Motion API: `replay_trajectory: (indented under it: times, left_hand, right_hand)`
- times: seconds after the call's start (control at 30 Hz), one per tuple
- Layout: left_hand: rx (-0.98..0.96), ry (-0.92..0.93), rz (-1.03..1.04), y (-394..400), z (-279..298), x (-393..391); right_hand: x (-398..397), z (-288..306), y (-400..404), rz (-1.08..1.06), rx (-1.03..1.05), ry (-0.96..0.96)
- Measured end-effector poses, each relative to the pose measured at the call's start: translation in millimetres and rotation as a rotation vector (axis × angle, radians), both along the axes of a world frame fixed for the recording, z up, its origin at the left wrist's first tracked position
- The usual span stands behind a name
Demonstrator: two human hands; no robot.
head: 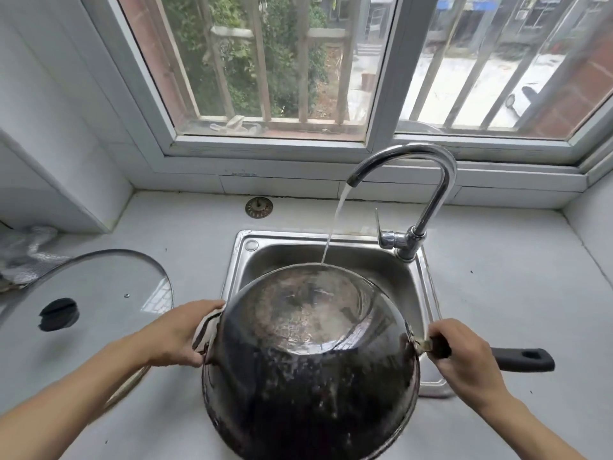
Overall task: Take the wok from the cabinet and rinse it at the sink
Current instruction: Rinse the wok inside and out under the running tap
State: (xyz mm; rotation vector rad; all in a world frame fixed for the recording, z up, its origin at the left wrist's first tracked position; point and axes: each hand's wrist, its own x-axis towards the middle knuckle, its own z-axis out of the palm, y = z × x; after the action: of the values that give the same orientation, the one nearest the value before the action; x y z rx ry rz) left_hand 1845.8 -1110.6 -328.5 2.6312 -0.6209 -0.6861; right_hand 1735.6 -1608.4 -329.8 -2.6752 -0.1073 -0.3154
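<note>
While water runs from the curved chrome tap [411,167], the blackened round-bottomed steel wok [310,353] is held over the square stainless-steel sink [411,277], tipped so that its dark outer underside faces the camera and its mouth faces away, toward the tap. The thin water stream [335,224] falls to the wok's far rim; whether it lands inside the bowl cannot be told, as the interior is hidden.

Grip, right hand [464,363]: fingers curled round the root of the long black plastic handle [520,359], just beside the metal bracket on the wok's wall. The free end of the handle sticks out to the right of the wok, past the hand.

Grip, left hand [180,336]: fingers closed on the wok's left rim, with a white striped cloth [204,330] pinched between palm and metal. Whether a small side handle lies under the cloth cannot be told.

Key relation: the handle's long axis runs left–right, roughly level, and passes through both grips, so the wok lies between the hands and can pivot about that line. Judgement: the rinse is under way; the next move likely rolls the bowl about this axis to bring the mouth under the stream. The right hand has the better lever; the left mainly steadies.

Left of the sink: a round glass lid with a black knob [86,303] on the white counter. Beyond the sink: a metal drain strainer [258,207].
</note>
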Motion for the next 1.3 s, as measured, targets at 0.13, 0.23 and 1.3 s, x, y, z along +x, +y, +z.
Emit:
replay_trajectory:
  times: [0.13, 0.23, 1.3]
  left_hand:
    - [-0.094, 0.104, -0.003, -9, 12, 0]
    - [-0.122, 0.128, 0.01, -12, 19, 3]
    - [-0.003, -0.644, -0.019, -16, 40, 48]
  right_hand:
    - [-1, 3, -3, 0.003, 0.003, 0.01]
    - [-1, 2, -6, -0.006, 0.027, 0.036]
    - [74, 40, -22, 0.212, -0.097, 0.097]
